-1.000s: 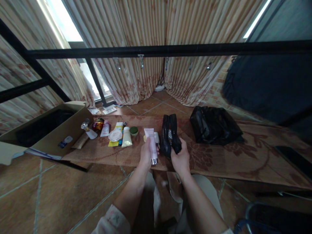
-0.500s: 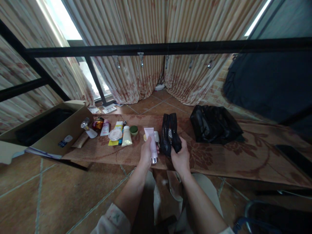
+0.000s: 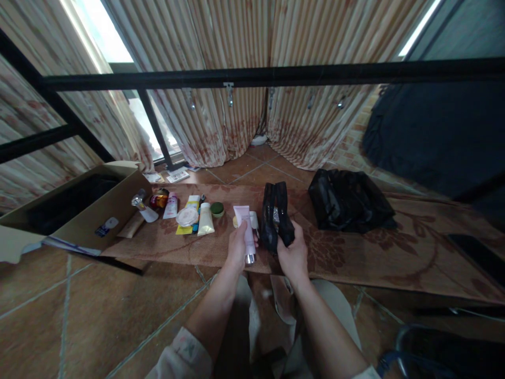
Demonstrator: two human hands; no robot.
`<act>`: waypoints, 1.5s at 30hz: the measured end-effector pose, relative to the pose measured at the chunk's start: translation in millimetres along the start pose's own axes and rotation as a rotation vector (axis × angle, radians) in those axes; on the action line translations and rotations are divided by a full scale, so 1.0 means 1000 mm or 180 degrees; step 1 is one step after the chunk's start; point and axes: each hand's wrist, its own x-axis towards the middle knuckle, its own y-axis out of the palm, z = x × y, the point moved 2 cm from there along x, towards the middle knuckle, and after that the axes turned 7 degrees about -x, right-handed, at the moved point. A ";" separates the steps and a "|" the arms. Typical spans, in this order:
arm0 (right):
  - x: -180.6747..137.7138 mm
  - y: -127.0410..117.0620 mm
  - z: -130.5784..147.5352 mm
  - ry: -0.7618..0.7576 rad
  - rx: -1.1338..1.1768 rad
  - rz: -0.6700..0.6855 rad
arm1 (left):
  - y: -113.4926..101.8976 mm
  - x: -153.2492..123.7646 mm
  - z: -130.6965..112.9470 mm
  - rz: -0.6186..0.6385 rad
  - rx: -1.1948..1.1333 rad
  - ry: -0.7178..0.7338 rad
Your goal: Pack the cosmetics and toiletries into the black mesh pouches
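Observation:
My left hand is closed around a pale pink squeeze tube with a silver cap pointing toward me. To its right, my right hand grips the near right side of a small black mesh pouch, which is unzipped; something glittery shows inside it. Behind the tube, a small white-capped item is partly hidden. Further left on the cloth lie a cream-coloured tube, a jar with a green lid and a round clear-lidded container on a yellow packet.
A cardboard box stands at the left, beside a white pump bottle, an amber jar and a pink-white tube. A large black mesh bag and a dark phone-like slab lie right. A black rail crosses behind.
Both hands keep their holds on the tube and the pouch, almost unmoved. The view has shifted very slightly.

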 end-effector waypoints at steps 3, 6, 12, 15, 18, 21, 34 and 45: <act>0.000 0.001 -0.002 0.0029 -0.0007 0.0005 | 0.000 0.000 0.001 0.0015 0.0001 -0.0014; 0.000 0.003 -0.004 0.0028 0.0017 -0.0004 | -0.001 0.001 0.001 0.0038 -0.0014 -0.0018; 0.000 0.002 -0.004 0.0035 0.0017 0.0009 | -0.001 0.002 0.002 0.0056 -0.0010 -0.0013; 0.000 0.001 -0.002 0.0038 0.0001 0.0032 | -0.001 0.002 0.002 0.0052 0.0004 -0.0012; 0.000 0.001 -0.001 0.0047 -0.0022 0.0014 | -0.001 0.001 0.002 0.0042 0.0018 -0.0031; 0.000 0.001 -0.002 0.0044 -0.0014 0.0009 | -0.001 0.001 0.002 0.0047 -0.0002 -0.0031; 0.001 0.002 -0.003 0.0006 -0.0031 -0.0007 | 0.000 -0.002 0.000 0.0027 0.0009 -0.0010; 0.001 0.005 -0.009 -0.0018 0.0056 -0.0005 | 0.001 -0.003 -0.001 0.0017 0.0059 0.0021</act>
